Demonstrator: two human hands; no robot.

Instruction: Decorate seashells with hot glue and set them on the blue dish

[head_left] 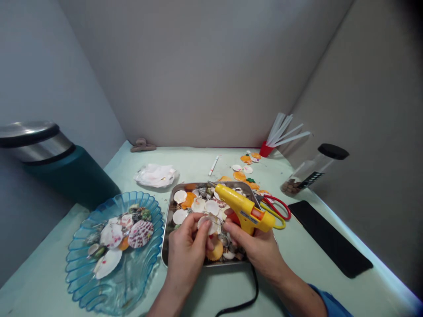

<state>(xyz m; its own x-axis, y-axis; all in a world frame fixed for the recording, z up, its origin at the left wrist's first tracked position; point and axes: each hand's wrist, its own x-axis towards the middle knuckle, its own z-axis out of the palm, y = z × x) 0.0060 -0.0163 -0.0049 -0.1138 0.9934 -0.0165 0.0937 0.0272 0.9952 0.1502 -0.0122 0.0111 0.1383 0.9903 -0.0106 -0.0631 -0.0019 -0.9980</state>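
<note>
My right hand point(261, 248) is closed around a yellow hot glue gun point(243, 204), whose nozzle points up and to the left. Pinched in my left hand point(190, 246) is a pale seashell point(209, 223); thin strands cross it toward the right fingertips. Both hands are over a metal tray point(167, 229) filled with white, orange and dark shells. From below the glue gun a black cord point(254, 290) runs toward the table's front. Part of the held shell is hidden by my fingers.
On the left are a blue shell-shaped dish point(81, 264) with shells and a teal bottle point(76, 171). Scissors point(280, 211), a black phone point(330, 237) and a clear jar point(304, 174) are right. Behind stand glue sticks point(279, 130) in a red cup point(265, 149).
</note>
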